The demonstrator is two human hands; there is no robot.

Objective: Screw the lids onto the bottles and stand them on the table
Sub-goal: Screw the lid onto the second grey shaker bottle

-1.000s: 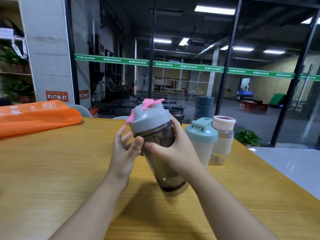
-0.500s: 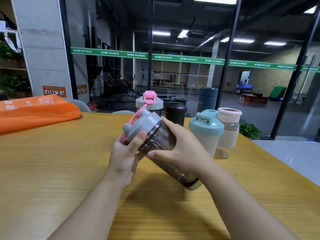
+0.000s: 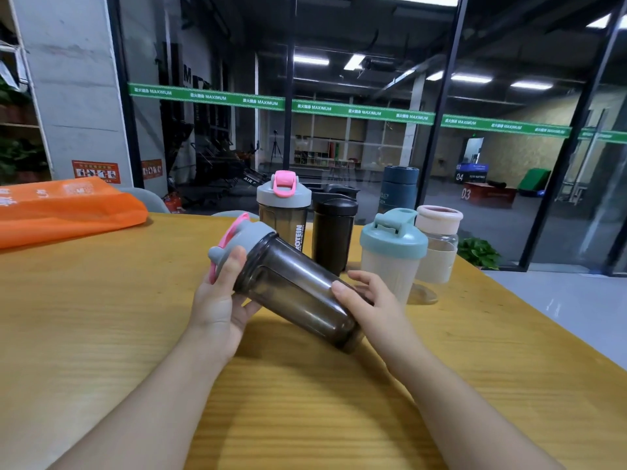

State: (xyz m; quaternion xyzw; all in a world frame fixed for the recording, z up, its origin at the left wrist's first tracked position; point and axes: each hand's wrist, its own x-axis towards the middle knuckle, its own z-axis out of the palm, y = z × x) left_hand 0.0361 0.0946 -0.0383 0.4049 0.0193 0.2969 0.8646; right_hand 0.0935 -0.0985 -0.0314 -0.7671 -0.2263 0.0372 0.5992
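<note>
Wooden table [image 3: 101,334] fills the lower frame, glass wall and a dim gym hall behind. At frame centre a smoky shaker bottle [image 3: 298,300] is held tilted off the surface, lid end toward the upper left, base toward the lower right. Left hand [image 3: 220,307] cups the grey lid [image 3: 249,240], thumb on its rim; likely placed there to turn it. Right hand [image 3: 369,300] curls round the lower body, probably to brace it against the twist. Whether the lid is fully seated: cannot tell. Just behind, four capped bottles stand upright in a row: grey-lidded bottle [image 3: 284,215], black bottle [image 3: 334,232], teal-lidded bottle [image 3: 392,256], pink-lidded jar [image 3: 437,245]. Orange bag [image 3: 61,212] lies at left.
</note>
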